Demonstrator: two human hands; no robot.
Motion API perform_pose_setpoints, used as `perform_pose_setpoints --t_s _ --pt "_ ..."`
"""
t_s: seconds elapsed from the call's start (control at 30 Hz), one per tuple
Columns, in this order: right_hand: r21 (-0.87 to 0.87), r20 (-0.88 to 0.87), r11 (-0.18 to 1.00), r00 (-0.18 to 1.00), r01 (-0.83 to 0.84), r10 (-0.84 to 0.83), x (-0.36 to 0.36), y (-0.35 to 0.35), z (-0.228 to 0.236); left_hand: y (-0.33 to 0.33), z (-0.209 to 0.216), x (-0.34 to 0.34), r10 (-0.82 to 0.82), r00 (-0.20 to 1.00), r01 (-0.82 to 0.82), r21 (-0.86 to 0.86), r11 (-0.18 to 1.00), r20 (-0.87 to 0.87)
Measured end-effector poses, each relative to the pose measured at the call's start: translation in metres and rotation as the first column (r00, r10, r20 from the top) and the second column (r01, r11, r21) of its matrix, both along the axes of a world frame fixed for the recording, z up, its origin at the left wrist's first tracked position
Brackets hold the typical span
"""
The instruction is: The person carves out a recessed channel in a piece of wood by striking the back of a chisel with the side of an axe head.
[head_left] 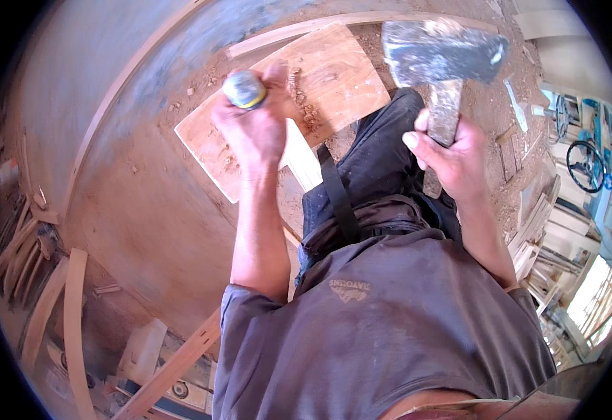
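My left hand (257, 129) is closed around a chisel (244, 89), seen from its rounded grey handle end with a yellow ring. Its blade is hidden below the fist. Beneath lies a wooden board (344, 73), tilted across the view, with curled wood shavings (309, 112) beside my left hand. To the right, my right hand (453, 150) grips the worn wooden handle of a hatchet (442, 56). Its broad, dark metal head is raised, blurred, and apart from the chisel. A pale strip of wood (300, 155) sticks out from the board toward my lap.
My bent leg (365, 164) in dark trousers lies beside the board. A long curved wooden strip (285, 33) lies behind it. Curved wooden pieces (75, 315) stand at lower left. Stacked lumber (537, 217) and a black wheel (586, 166) are at right. Wood chips litter the floor.
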State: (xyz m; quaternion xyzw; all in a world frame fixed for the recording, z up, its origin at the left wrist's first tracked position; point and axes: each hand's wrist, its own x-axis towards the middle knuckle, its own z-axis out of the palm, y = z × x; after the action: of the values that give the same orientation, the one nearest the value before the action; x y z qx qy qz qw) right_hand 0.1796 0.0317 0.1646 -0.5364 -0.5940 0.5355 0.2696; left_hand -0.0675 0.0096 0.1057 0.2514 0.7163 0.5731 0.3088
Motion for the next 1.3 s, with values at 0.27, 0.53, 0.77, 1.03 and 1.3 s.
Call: perform_pose_setpoints --t_s 0.27,0.53,0.77,1.03,1.3 --pt "0.029 0.002 0.994 0.995 -0.104 0.104 -0.012 -0.003 -0.002 -0.001 -0.015 -0.030 0.041 0.992 -0.066 0.211 0.975 0.117" --pt "0.395 0.088 0.886 0.970 -0.241 0.225 -0.044 0.018 0.039 -0.004 -0.028 -0.037 -0.011 0.993 -0.025 0.295 0.955 0.118" --pt "0.612 -0.080 0.764 0.944 -0.206 0.319 -0.075 0.026 0.062 -0.006 -0.031 -0.046 -0.054 0.990 0.001 0.377 0.926 0.129" --pt "0.388 0.099 0.815 0.899 -0.430 0.427 -0.070 0.020 0.062 -0.005 -0.027 -0.042 -0.012 0.998 -0.005 0.280 0.960 0.060" --pt "0.541 -0.055 0.806 0.946 -0.242 0.321 -0.082 0.023 0.062 -0.004 -0.029 -0.040 -0.021 0.999 0.014 0.231 0.973 0.030"
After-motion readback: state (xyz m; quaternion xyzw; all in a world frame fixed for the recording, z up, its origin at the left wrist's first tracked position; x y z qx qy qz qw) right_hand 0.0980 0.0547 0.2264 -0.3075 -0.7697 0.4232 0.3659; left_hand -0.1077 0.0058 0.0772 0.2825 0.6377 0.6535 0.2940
